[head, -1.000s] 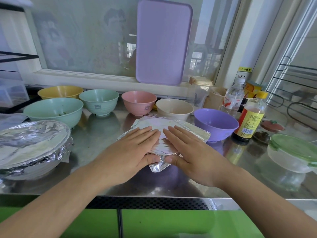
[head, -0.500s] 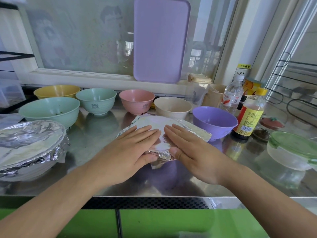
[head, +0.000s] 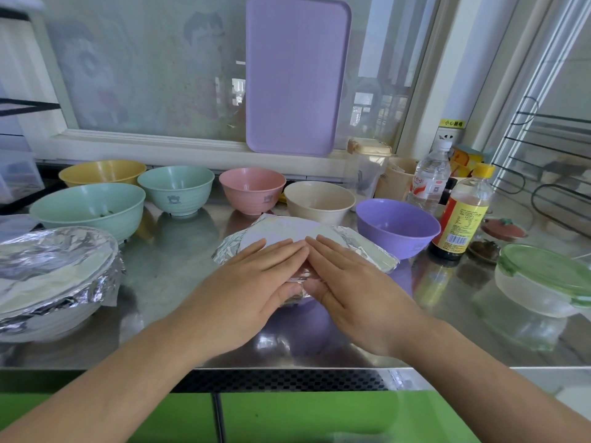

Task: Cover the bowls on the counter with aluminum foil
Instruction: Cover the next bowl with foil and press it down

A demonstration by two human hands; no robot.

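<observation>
Steel counter [head: 166,282]: both hands flat, still pressing foil [head: 287,228]; front flap now tucked

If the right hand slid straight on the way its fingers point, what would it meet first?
The right hand lies flat on the foil over a bowl, fingers aimed up and left. Going on, it would probably meet the left hand's fingers almost at once; past them, likely the pink bowl, though depth is unclear.

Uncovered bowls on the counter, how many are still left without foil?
6: yellow and large green at back left, small green, pink, cream, purple at right. None look hidden.
</observation>
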